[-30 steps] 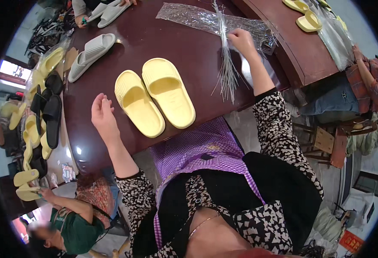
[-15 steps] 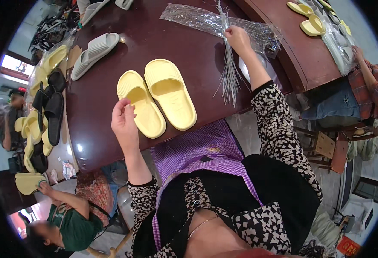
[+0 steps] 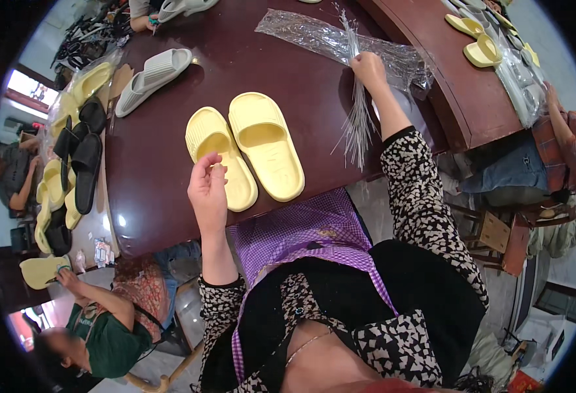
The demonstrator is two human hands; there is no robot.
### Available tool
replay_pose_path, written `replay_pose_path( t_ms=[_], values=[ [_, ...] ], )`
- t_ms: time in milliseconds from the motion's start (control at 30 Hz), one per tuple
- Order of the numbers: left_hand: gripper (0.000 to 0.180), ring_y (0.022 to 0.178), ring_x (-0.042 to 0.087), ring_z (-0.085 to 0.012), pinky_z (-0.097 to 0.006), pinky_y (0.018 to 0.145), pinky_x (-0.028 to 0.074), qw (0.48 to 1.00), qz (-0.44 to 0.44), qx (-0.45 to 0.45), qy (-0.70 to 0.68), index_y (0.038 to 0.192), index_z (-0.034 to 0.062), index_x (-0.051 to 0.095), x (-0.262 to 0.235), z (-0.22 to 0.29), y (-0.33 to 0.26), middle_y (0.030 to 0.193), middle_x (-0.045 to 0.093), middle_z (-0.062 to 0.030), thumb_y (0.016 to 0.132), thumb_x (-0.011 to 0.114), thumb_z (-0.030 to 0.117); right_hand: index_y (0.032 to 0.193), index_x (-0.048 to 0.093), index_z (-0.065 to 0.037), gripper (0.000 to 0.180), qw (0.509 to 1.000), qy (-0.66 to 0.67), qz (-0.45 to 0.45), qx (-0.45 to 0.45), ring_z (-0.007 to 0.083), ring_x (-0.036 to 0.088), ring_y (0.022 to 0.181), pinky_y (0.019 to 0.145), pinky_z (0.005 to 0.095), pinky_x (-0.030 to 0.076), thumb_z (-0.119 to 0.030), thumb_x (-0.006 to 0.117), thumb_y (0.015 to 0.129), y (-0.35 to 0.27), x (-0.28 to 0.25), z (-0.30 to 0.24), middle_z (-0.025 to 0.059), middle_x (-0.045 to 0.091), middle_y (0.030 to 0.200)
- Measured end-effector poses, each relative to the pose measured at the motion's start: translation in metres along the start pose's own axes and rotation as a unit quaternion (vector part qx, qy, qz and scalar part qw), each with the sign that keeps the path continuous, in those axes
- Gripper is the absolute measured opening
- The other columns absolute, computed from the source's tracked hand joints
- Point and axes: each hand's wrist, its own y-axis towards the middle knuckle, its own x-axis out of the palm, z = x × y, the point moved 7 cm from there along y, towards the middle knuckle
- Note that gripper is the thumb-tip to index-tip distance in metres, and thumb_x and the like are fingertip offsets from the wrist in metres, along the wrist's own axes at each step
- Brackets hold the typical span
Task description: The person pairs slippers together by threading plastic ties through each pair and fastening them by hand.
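A pair of pale yellow slide sandals [image 3: 249,147] lies side by side on the dark brown table [image 3: 157,190] in front of me. My left hand [image 3: 208,190] hovers over the heel of the left sandal, fingers curled with thumb and fingertips pinched together; whether anything is between them I cannot tell. My right hand [image 3: 368,69] reaches to the far right and grips a bundle of thin clear plastic strips [image 3: 357,121] that hang over the table edge. A crinkled clear plastic bag [image 3: 314,36] lies under and beyond that hand.
A grey sandal pair [image 3: 152,77] lies at the far left of the table. Yellow and black sandals [image 3: 72,157] are stacked along the left edge. A second table [image 3: 478,98] at right holds yellow sandals [image 3: 474,42]. Other people sit at lower left [image 3: 98,327] and right [image 3: 563,137].
My left hand has lifted off the table edge and moved right to the heel of the left yellow sandal, its fingers curling. My right hand stays on the strips.
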Motion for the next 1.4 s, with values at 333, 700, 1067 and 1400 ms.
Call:
replay_pose_path(
  t_ms=[333, 700, 1067, 1400],
  values=[
    [0.022, 0.072, 0.057, -0.0086, -0.022, 0.062, 0.047, 0.986, -0.165, -0.011, -0.002, 0.099, -0.0021, 0.061, 0.135, 0.027, 0.067, 0.081, 0.061, -0.0041, 0.085, 0.059, 0.015, 0.084, 0.066, -0.001, 0.020, 0.947, 0.316, 0.036, -0.044, 0.0192, 0.062, 0.067, 0.062, 0.0295, 0.047, -0.020, 0.066, 0.076, -0.034, -0.016, -0.032, 0.0130, 0.065, 0.071],
    [0.012, 0.057, 0.052, -0.0064, -0.020, 0.046, 0.042, 0.960, -0.170, -0.175, -0.136, 0.089, 0.0051, 0.062, 0.231, -0.042, 0.114, 0.070, 0.057, 0.0001, 0.083, 0.062, 0.016, 0.078, 0.064, -0.003, 0.010, 0.924, 0.319, 0.027, -0.212, 0.0286, 0.059, 0.070, 0.063, 0.0370, 0.047, -0.012, 0.062, 0.076, -0.083, -0.019, -0.072, 0.0117, 0.061, 0.074],
    [0.003, 0.069, 0.063, -0.0215, -0.033, 0.056, 0.054, 0.937, -0.061, -0.094, -0.332, 0.090, 0.0048, 0.055, 0.170, -0.004, 0.136, 0.087, 0.064, -0.0146, 0.087, 0.055, 0.008, 0.087, 0.065, -0.010, 0.013, 0.956, 0.118, 0.007, -0.268, 0.0271, 0.057, 0.088, 0.082, 0.0411, 0.039, -0.016, 0.063, 0.075, -0.054, 0.013, -0.024, 0.0054, 0.062, 0.087],
    [0.006, 0.079, 0.063, -0.0272, -0.042, 0.073, 0.055, 0.908, 0.125, 0.035, -0.398, 0.095, 0.0023, 0.048, -0.006, 0.029, 0.122, 0.090, 0.062, -0.0193, 0.090, 0.050, 0.006, 0.084, 0.064, -0.005, 0.013, 0.950, 0.128, 0.014, -0.285, 0.0322, 0.059, 0.083, 0.076, 0.0392, 0.047, -0.013, 0.064, 0.074, -0.051, 0.009, -0.025, 0.0114, 0.063, 0.087]
  ],
)
